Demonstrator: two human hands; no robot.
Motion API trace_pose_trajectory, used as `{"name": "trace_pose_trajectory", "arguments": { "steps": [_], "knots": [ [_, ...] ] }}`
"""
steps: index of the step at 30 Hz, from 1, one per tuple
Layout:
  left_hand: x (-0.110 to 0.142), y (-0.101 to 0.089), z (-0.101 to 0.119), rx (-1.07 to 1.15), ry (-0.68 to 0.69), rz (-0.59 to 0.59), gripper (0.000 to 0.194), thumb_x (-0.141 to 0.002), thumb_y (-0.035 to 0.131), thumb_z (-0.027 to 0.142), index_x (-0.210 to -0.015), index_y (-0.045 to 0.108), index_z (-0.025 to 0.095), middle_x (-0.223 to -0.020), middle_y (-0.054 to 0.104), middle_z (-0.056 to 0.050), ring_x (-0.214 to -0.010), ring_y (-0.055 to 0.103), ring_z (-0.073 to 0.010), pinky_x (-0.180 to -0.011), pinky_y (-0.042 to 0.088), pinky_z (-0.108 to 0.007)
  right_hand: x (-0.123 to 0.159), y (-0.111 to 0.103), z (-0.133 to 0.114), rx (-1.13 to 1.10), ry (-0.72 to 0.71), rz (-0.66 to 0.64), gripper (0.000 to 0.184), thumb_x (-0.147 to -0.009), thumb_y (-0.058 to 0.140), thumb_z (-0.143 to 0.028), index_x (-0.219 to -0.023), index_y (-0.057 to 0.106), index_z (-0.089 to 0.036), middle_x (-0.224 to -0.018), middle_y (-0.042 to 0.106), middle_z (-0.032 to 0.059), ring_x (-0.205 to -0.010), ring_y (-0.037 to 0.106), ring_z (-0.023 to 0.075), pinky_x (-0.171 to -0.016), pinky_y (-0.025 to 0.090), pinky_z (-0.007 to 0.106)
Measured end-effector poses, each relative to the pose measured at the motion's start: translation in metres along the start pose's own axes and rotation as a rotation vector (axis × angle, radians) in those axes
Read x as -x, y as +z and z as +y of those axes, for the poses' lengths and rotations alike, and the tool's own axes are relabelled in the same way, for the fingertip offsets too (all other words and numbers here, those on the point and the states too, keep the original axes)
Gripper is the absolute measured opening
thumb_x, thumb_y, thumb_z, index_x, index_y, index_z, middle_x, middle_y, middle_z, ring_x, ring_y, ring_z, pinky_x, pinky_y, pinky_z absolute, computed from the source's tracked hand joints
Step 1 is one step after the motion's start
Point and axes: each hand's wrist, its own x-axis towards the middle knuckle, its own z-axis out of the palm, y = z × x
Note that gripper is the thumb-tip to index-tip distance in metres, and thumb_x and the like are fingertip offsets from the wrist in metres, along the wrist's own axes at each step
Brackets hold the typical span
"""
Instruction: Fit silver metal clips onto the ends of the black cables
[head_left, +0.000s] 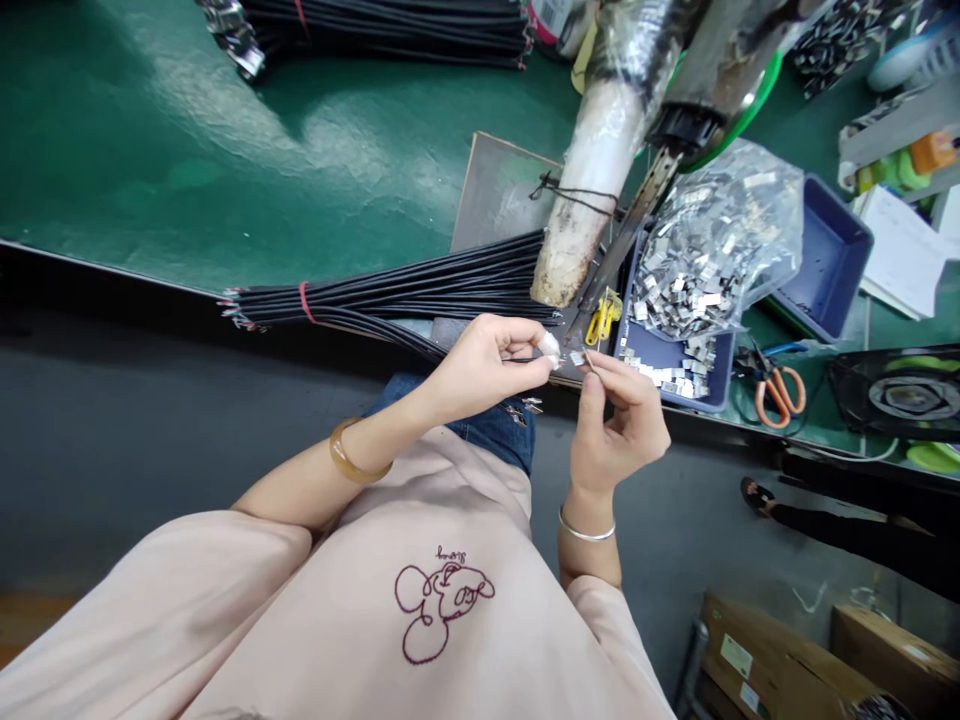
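Observation:
My left hand [499,362] pinches the end of a black cable, with white wrapping on a fingertip. Its thumb and forefinger are closed on the cable just below a soldering-type nozzle or extraction tube [577,200]. Close beside it, my right hand [621,410] is closed in a pinch on a thin piece, with a small silver metal connector part [577,357] at its tip; the thin piece's kind is unclear. A bundle of black cables [405,290], tied by a red band, lies behind my left hand on the table edge. Several metal-tipped ends [525,408] hang over my lap.
A blue tray [720,385] holds silver metal parts, with a plastic bag [739,225] of more parts over it. Orange-handled pliers [780,397], a yellow tool [602,318] and another blue tray [829,255] are nearby. More cables [390,28] lie at the back. Another person's leg shows at right.

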Motion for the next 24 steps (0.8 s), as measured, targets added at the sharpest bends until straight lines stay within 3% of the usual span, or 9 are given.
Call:
{"name": "trace_pose_trajectory", "arguments": {
  "steps": [3,8,14,16,24],
  "knots": [
    [0.000,0.000,0.000,0.016,-0.007,0.006,0.011,-0.078,0.064,0.019,-0.069,0.061,0.013,-0.053,0.032,0.007,-0.051,0.024,-0.0046,-0.049,0.019,-0.022,0.000,-0.002,0.000,-0.039,0.040,0.001,0.011,-0.095,0.060,-0.018,-0.101,0.065,-0.026,-0.104,0.076,0.0038,-0.094,0.076,0.0198,-0.082,0.066,0.040],
    [0.000,0.001,0.002,0.021,-0.006,0.006,0.009,-0.077,0.064,0.016,-0.068,0.061,0.013,-0.054,0.032,0.008,-0.051,0.023,-0.0047,-0.049,0.018,-0.022,0.002,-0.002,-0.001,0.027,-0.130,-0.037,0.016,-0.089,0.066,-0.014,-0.100,0.065,-0.027,-0.106,0.077,0.0029,-0.094,0.076,0.0192,-0.080,0.065,0.036],
    [0.001,-0.001,0.005,0.011,-0.016,0.007,0.013,-0.081,0.063,0.021,-0.071,0.065,0.013,-0.053,0.031,0.007,-0.051,0.023,-0.0054,-0.048,0.018,-0.023,0.005,0.000,0.008,-0.128,0.076,-0.023,0.009,-0.093,0.060,-0.018,-0.100,0.062,-0.024,-0.109,0.076,0.0053,-0.098,0.076,0.0198,-0.083,0.066,0.039],
    [0.001,-0.002,0.005,0.001,-0.020,0.016,0.015,-0.081,0.063,0.023,-0.071,0.066,0.013,-0.053,0.032,0.006,-0.051,0.025,-0.0057,-0.048,0.018,-0.023,0.005,0.000,0.010,-0.136,0.082,-0.048,0.007,-0.093,0.061,-0.020,-0.098,0.061,-0.024,-0.111,0.076,0.0058,-0.100,0.075,0.0202,-0.085,0.066,0.040],
    [-0.001,-0.001,0.006,-0.006,-0.040,0.056,0.018,-0.078,0.064,0.022,-0.064,0.066,0.012,-0.055,0.042,0.003,-0.053,0.034,-0.0066,-0.050,0.025,-0.022,0.002,-0.001,0.010,0.054,-0.130,-0.105,0.015,-0.088,0.065,-0.015,-0.098,0.062,-0.026,-0.112,0.077,0.0046,-0.099,0.077,0.0197,-0.085,0.066,0.037]
  ]
}}
